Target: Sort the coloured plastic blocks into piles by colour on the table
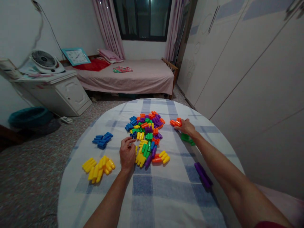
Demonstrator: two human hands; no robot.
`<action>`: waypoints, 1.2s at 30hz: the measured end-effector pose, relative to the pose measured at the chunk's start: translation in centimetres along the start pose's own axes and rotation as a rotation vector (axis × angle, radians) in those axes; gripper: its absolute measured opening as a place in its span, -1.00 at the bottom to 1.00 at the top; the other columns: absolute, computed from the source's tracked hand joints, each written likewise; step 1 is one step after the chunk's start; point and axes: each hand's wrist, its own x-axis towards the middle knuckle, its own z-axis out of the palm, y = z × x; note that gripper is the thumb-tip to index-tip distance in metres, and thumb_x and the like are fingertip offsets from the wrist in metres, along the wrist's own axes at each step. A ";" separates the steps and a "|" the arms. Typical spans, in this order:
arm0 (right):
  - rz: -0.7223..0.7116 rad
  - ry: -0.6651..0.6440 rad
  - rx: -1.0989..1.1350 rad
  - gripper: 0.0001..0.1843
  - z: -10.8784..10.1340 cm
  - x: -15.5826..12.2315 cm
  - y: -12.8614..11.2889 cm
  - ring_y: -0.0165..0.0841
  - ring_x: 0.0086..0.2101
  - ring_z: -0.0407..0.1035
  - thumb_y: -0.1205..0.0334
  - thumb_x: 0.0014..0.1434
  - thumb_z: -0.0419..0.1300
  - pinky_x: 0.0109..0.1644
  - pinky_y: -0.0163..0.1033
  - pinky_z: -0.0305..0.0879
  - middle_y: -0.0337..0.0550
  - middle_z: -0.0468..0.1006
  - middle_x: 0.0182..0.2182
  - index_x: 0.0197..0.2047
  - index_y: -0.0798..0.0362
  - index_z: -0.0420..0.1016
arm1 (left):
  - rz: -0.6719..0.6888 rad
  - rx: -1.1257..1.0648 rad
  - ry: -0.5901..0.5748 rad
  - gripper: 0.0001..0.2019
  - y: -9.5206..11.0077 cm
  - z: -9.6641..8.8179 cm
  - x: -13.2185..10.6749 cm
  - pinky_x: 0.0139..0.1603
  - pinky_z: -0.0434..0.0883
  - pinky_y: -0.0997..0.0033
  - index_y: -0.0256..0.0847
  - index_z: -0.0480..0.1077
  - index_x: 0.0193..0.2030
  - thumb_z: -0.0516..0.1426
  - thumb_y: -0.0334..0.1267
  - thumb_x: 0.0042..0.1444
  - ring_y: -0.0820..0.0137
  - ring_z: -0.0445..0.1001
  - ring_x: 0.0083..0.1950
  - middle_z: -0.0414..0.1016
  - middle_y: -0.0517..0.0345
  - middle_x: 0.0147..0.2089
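Note:
On the cloth-covered table, a mixed pile of plastic building blocks in orange, purple, green, blue and yellow fills the middle. At the pile's left edge is my left hand, its fingers bent and a little apart, close to blue and yellow blocks; nothing shows in its grasp. Right of the pile, my right hand has its fingers on orange blocks. Green blocks lie under my right wrist, partly hidden. Blue blocks and yellow blocks form separate groups on the left. Purple blocks lie beside my right forearm.
Beyond the table stands a bed with a pink sheet. A white cabinet with a fan on it is at left, beside a teal bin. Tall wardrobe doors line the right side.

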 end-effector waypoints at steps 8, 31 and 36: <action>0.064 0.100 0.096 -0.30 0.5 3.1 -2.0 -0.19 -0.03 0.40 -0.17 0.19 0.13 -0.05 -0.21 0.34 0.08 0.26 0.10 0.28 0.01 0.17 | -0.011 -0.012 -0.004 -0.78 -0.1 0.1 0.1 -0.11 0.44 0.39 -0.18 0.48 -0.31 0.02 -0.42 0.04 0.35 0.44 -0.02 0.39 0.07 -0.04; -0.194 0.171 0.278 -0.22 6.9 -22.0 8.7 -0.08 0.25 0.07 -0.09 0.10 0.14 0.27 0.07 0.11 0.05 0.15 0.28 0.33 0.01 0.12 | 0.000 0.013 0.015 -0.78 0.3 0.0 0.2 -0.16 0.43 0.42 -0.20 0.48 -0.32 0.01 -0.43 0.01 0.36 0.44 -0.04 0.40 0.06 -0.06; -0.253 0.223 0.289 -0.45 7.7 -19.8 6.7 -0.16 0.22 0.13 0.09 0.23 -0.02 0.29 0.01 0.11 0.05 0.23 0.23 0.27 0.03 0.22 | 0.006 0.020 0.005 -0.77 0.2 0.0 0.3 -0.14 0.42 0.42 -0.20 0.48 -0.33 0.01 -0.43 -0.01 0.36 0.43 -0.04 0.40 0.07 -0.07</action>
